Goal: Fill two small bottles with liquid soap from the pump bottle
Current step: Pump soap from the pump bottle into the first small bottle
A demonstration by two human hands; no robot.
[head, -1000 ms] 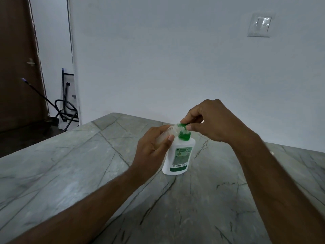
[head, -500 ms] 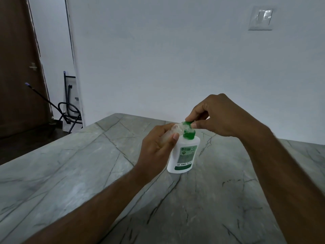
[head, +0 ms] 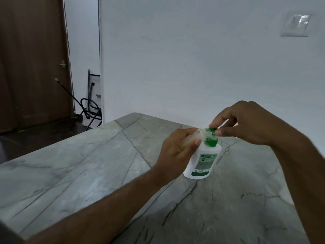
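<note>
A white pump bottle (head: 202,161) with a green label and green pump head (head: 211,138) stands on the grey marble table (head: 88,166). My left hand (head: 177,152) grips a small clear bottle (head: 194,138), tilted with its mouth at the pump's nozzle; the fingers hide most of it. My right hand (head: 246,122) hovers over the pump, thumb and fingers pinching the green head from above. A second small bottle is not in view.
A white wall (head: 193,59) rises right behind the table's far edge, with a switch plate (head: 296,24) at upper right. At the left are a brown door (head: 31,64) and a black folded stand (head: 91,106) on the dark floor.
The view has swung left, so the bottle and both hands now sit further right in frame. The hands keep the same grips on the small bottle and the pump head.
</note>
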